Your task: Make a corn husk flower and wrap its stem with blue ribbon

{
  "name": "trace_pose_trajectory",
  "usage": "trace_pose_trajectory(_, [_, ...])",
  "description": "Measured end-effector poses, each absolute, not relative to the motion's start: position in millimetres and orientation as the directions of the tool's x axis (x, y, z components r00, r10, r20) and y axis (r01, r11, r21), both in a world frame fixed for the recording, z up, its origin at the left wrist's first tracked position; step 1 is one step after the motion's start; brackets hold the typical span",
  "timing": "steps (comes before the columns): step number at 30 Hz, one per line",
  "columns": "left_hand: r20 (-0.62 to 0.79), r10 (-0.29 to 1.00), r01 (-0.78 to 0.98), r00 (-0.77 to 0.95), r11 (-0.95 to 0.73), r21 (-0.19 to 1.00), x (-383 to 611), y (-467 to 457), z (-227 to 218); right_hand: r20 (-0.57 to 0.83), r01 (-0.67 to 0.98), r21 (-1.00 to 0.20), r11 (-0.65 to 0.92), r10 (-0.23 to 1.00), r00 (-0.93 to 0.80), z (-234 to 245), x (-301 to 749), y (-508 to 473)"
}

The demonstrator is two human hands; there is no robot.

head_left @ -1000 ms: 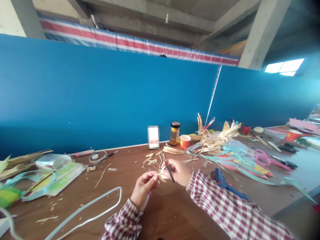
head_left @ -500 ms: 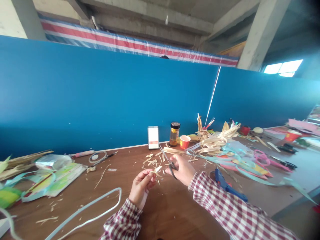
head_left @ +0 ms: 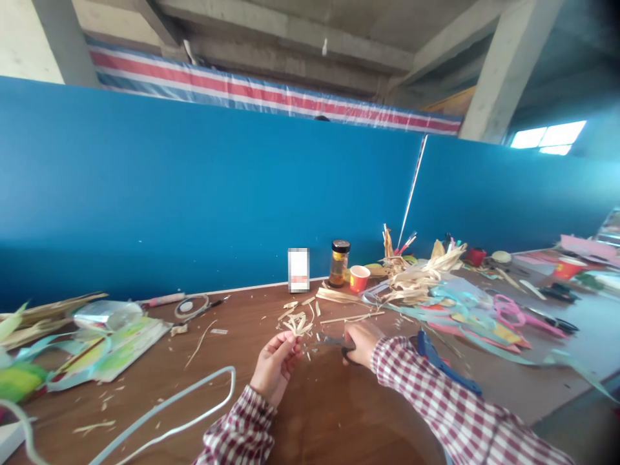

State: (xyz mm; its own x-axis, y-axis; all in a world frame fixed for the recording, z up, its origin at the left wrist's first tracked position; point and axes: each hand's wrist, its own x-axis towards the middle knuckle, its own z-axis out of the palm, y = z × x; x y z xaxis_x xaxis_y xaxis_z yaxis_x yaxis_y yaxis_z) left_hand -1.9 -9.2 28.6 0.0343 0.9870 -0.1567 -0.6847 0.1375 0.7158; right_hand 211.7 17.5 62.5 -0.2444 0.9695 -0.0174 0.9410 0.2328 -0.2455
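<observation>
Between the thumb and fingers of my left hand (head_left: 278,361) is pinched a small bunch of pale dried husk strips (head_left: 299,324), fanned out above the fingertips. My right hand (head_left: 363,342) is closed around the dark handles of a pair of scissors (head_left: 334,340). The blades point left towards the husk bunch and look apart from it; how far they are open is hard to see. Loose husk scraps (head_left: 290,305) lie on the brown table just beyond both hands.
Behind stand a lidded jar (head_left: 339,263) and a red paper cup (head_left: 359,278). To the right lie a dried husk pile (head_left: 419,278), a blue glue gun (head_left: 443,365) and pink scissors (head_left: 508,310). A pale looped cord (head_left: 165,400) and a clear plastic container (head_left: 109,314) are at left.
My right hand has turned and lowered the scissors, so the blades now point left rather than up and away. The husk bunch in my left hand shows more spread out.
</observation>
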Motion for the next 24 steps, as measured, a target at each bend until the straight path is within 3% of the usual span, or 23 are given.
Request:
trace_pose_trajectory(10, [-0.130, 0.986, -0.726, 0.103, 0.164, 0.668, -2, -8, 25, -0.017, 0.897, -0.232, 0.377, 0.920, -0.392, 60, 210, 24])
trace_pose_trajectory(15, [-0.122, 0.982, -0.692, 0.144, 0.188, 0.697, -1, -9, 24, -0.048, 0.960, -0.190, 0.206, 0.975, -0.218, 68, 205, 42])
trace_pose_trajectory(24, [-0.149, 0.980, -0.719, 0.129, 0.196, 0.667, -3, -5, 22, -0.279, 0.894, -0.422, 0.149, 0.917, -0.285, 64, 216, 58])
